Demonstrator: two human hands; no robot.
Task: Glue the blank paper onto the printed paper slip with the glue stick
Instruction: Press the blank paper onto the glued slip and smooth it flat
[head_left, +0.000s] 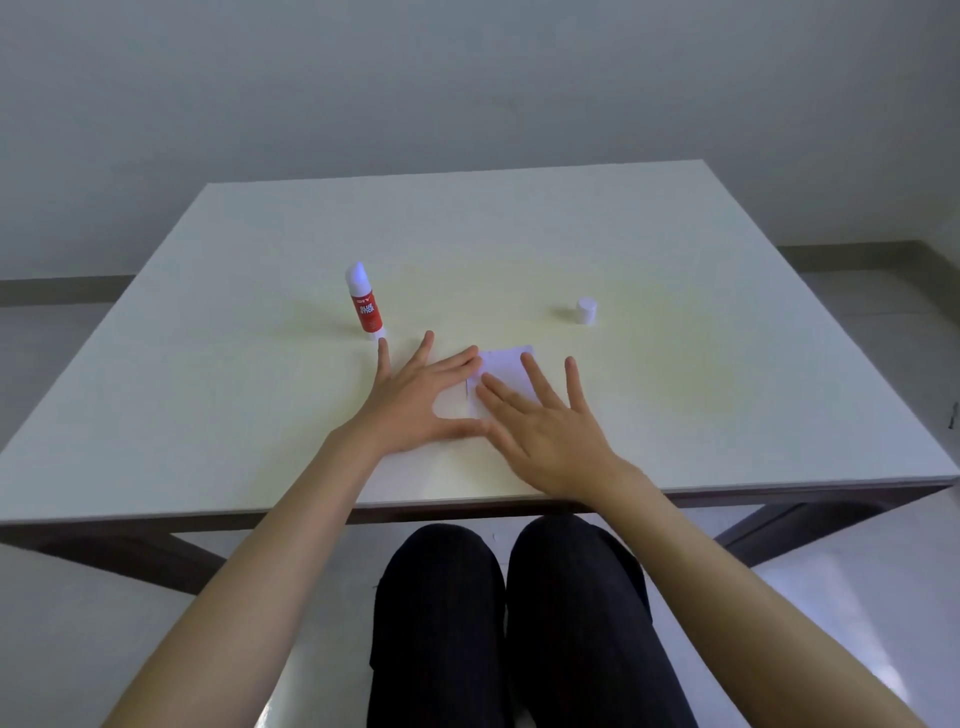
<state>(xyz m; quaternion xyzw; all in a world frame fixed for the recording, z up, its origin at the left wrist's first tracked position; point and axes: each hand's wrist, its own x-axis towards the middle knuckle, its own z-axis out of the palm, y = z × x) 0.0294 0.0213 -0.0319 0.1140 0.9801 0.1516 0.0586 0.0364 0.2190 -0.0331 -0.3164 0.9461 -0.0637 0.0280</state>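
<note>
Both hands lie flat with spread fingers, holding nothing: the left hand (415, 400) and right hand (540, 431) press the paper (506, 371) down near the table's (727, 415) front edge. The glue stick (365, 304) stands open, its cap (586, 310) well apart. This looks like the sticking step. Next, rub the paper smooth.

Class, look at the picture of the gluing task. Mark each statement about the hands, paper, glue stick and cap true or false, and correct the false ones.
1. The glue stick stands upright on the table. True.
2. Its cap is on it. False: the cap sits apart, off to the right.
3. Both the left hand and right hand lie flat on the paper. True.
4. The right hand holds the glue stick. False: it is open on the paper.
</note>
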